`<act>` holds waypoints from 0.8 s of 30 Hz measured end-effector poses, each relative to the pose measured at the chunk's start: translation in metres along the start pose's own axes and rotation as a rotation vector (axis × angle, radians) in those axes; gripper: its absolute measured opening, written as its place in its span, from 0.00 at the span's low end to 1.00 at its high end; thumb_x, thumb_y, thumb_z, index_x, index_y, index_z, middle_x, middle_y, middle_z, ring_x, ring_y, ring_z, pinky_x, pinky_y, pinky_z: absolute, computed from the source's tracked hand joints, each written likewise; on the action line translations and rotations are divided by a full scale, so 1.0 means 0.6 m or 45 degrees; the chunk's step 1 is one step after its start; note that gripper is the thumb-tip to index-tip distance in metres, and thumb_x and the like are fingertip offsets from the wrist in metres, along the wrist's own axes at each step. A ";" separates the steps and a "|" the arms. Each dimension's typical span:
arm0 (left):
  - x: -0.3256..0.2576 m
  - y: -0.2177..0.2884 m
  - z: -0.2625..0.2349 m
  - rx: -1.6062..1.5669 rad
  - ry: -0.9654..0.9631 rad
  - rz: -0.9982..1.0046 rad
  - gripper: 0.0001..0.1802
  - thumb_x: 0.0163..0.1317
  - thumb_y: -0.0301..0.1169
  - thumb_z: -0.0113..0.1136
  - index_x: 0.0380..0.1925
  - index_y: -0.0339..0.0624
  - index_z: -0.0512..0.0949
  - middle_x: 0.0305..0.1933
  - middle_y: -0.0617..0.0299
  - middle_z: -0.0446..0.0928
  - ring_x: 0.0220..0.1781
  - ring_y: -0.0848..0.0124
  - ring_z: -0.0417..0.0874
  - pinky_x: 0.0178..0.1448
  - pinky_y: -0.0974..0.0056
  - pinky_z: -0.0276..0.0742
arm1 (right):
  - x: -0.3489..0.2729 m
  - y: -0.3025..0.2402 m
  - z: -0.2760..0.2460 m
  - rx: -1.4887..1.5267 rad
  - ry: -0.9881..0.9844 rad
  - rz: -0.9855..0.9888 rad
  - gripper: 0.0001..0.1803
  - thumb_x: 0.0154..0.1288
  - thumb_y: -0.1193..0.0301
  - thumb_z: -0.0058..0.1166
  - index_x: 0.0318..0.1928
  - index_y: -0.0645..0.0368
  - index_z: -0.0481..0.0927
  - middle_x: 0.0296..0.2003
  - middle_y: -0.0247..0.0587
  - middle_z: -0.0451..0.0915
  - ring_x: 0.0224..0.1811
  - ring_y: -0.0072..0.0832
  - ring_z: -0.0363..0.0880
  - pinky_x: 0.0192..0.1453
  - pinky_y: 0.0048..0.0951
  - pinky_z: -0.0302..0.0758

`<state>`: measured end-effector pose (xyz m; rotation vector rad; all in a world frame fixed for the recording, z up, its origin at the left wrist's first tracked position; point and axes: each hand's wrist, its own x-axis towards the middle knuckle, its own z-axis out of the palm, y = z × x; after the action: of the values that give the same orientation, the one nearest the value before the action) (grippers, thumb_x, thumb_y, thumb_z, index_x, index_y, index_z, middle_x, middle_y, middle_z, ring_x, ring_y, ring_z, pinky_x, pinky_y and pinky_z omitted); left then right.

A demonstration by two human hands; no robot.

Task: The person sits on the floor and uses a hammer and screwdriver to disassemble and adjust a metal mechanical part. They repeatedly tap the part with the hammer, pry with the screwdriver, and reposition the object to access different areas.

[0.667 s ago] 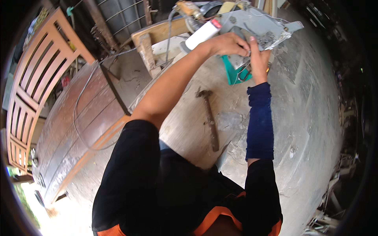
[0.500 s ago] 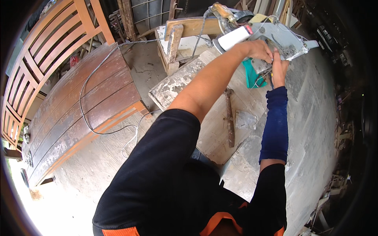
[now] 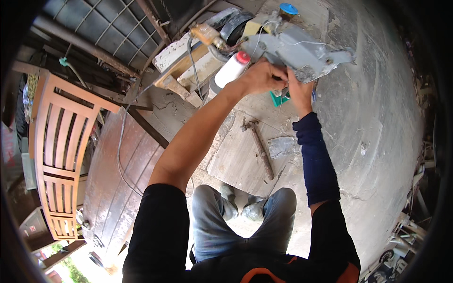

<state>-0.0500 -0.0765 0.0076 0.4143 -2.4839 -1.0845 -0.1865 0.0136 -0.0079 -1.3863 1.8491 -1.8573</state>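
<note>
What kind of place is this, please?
Probably an outdoor workshop or building yard. A hammer lies on a dusty concrete floor, both hands work on a grey power tool, and a wooden slatted frame stands nearby.

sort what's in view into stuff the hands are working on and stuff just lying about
In hand: grey dusty power tool, held by left hand and right hand.

Lying about: rusty hammer, white bottle with red cap, slatted wooden chair, grey stone chunk.

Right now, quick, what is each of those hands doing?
Left hand: closed on the grey power tool.
Right hand: fingers curled on the tool's underside; cannot tell if it truly grips.
</note>
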 end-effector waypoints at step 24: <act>-0.256 -0.086 -0.118 0.569 0.459 -0.240 0.07 0.59 0.29 0.68 0.38 0.46 0.84 0.53 0.60 0.70 0.57 0.65 0.71 0.56 0.64 0.74 | -0.048 0.038 -0.054 -0.381 -0.104 0.297 0.14 0.61 0.73 0.59 0.47 0.61 0.80 0.44 0.44 0.83 0.48 0.41 0.81 0.54 0.37 0.75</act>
<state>0.1232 -0.0909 -0.0238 0.9018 -2.3720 -0.4477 -0.2035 0.0511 -0.0341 -1.2410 2.2057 -1.4385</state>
